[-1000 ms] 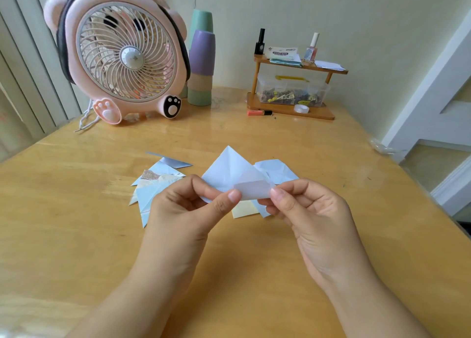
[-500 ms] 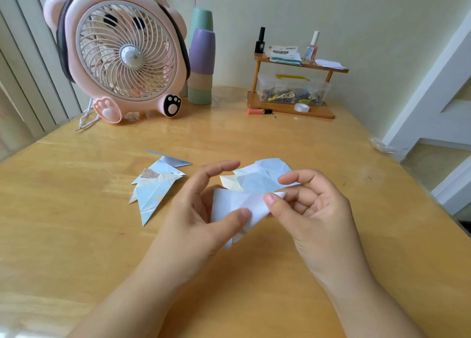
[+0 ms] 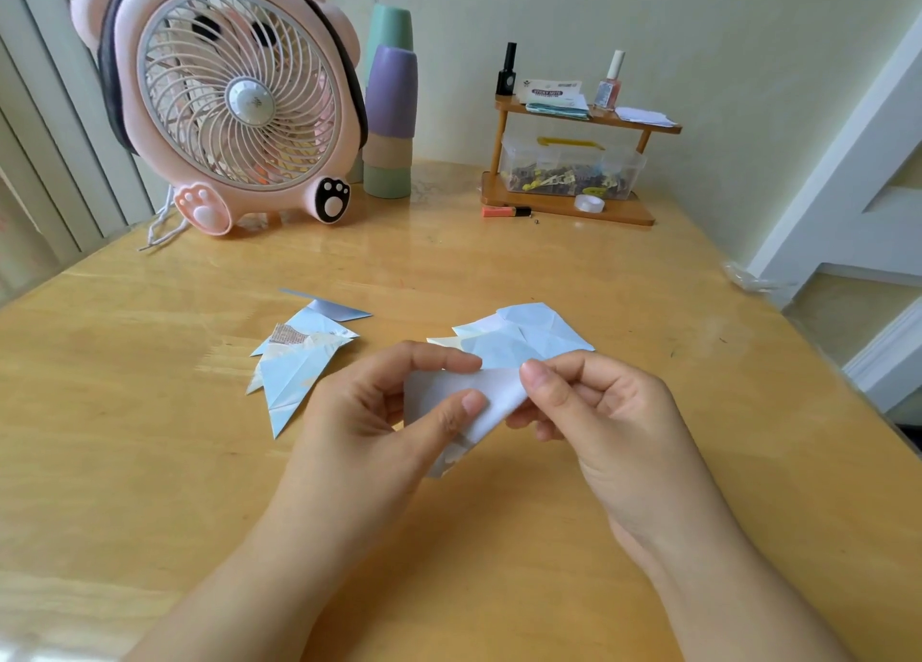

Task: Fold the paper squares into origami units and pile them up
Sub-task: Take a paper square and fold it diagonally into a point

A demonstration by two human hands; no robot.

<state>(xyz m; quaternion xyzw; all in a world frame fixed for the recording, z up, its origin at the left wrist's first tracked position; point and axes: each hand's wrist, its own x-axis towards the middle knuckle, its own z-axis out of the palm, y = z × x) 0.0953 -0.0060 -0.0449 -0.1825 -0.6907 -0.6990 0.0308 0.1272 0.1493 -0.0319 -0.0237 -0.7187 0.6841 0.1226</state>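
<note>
Pinching one folded paper unit [image 3: 464, 402], left hand [image 3: 369, 427] and right hand [image 3: 598, 412] fingers curl around it.

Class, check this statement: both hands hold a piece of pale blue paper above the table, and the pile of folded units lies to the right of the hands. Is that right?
Not quite. The head view shows the left hand and right hand holding the pale blue paper above the table, but the pile of folded units lies to their left.

pale blue folded paper [image 3: 479, 402] held above table, folded units [image 3: 299, 362] piled left
</note>
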